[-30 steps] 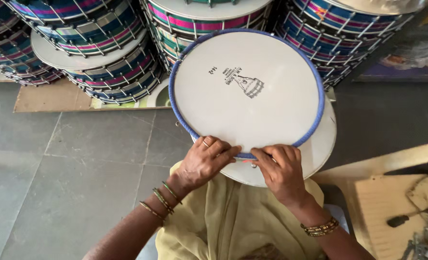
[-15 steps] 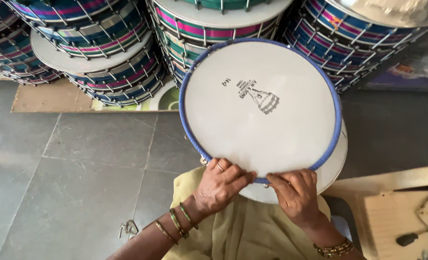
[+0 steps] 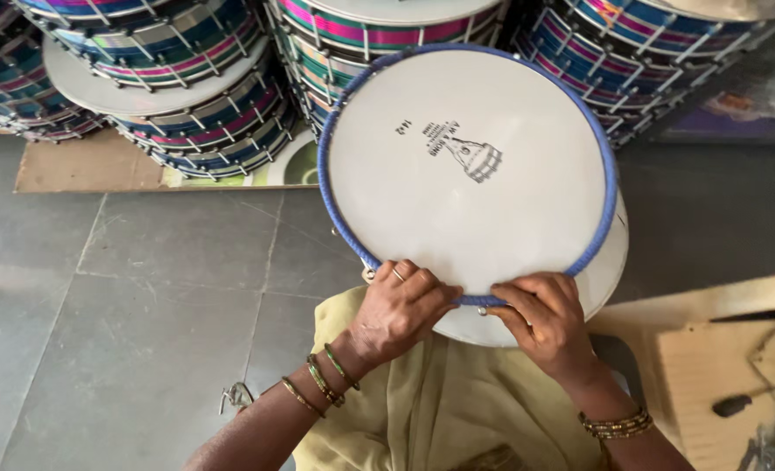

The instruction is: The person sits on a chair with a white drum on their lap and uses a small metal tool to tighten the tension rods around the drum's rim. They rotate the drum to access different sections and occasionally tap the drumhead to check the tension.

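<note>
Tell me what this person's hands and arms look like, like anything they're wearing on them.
Both forearms are bare, with no sleeves in view. The left hand has a thin ring on one finger, and its wrist carries several slim green and gold bangles. The right hand shows no ring; its wrist wears a beaded gold-coloured bracelet. No gloves on either hand.

Soft, even daylight fills the scene; a brighter patch on the grey floor (image 3: 3, 279) at left, faint shadows, slight blur at the frame's edges.
</note>
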